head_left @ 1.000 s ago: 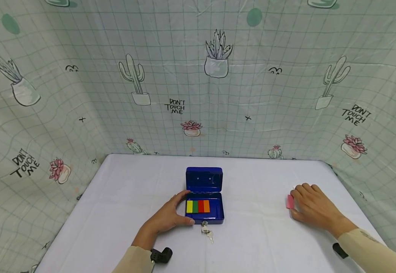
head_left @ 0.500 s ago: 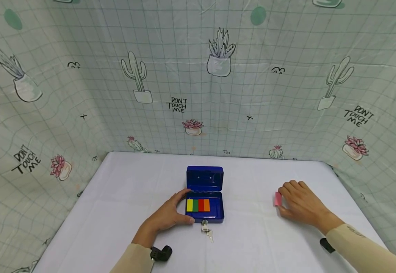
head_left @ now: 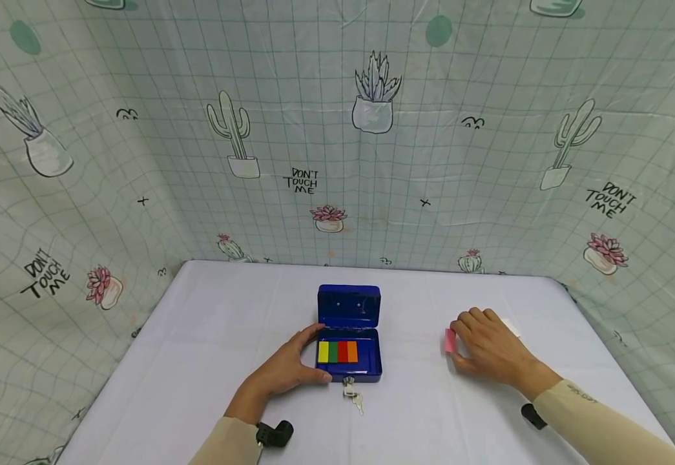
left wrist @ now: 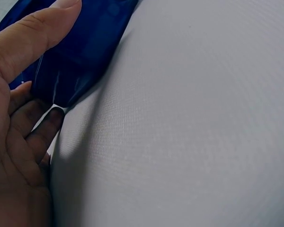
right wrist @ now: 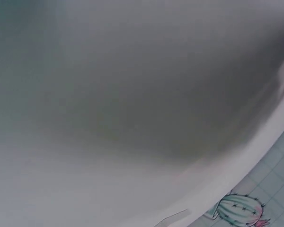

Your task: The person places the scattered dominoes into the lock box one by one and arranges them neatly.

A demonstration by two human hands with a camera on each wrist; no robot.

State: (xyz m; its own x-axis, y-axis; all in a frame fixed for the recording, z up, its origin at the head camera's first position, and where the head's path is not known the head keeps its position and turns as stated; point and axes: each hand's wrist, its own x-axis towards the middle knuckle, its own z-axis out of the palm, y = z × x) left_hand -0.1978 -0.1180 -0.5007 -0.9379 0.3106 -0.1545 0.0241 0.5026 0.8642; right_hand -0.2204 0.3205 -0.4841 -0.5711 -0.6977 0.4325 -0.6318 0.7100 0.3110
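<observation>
A blue cash box (head_left: 370, 366) stands on the white table with its lid (head_left: 349, 307) raised. Side by side in its left part lie yellow, green, red and orange blocks (head_left: 338, 352). My left hand (head_left: 281, 368) grips the box's left end, thumb at the front corner and fingers toward the back; the left wrist view shows the thumb over the blue wall (left wrist: 90, 47). To the right of the box, my right hand (head_left: 491, 349) pinches a pink block (head_left: 450, 341) between thumb and fingers. The right wrist view does not clearly show that hand.
Keys (head_left: 353, 395) hang from the lock at the box's front. A small white piece (head_left: 511, 327) lies behind the right hand, partly hidden by it. A patterned curtain (head_left: 418, 161) encloses the table's (head_left: 244, 303) back and sides.
My right hand has moved left toward the box with the pink block, uncovering more of the white piece. My left hand keeps its place on the box.
</observation>
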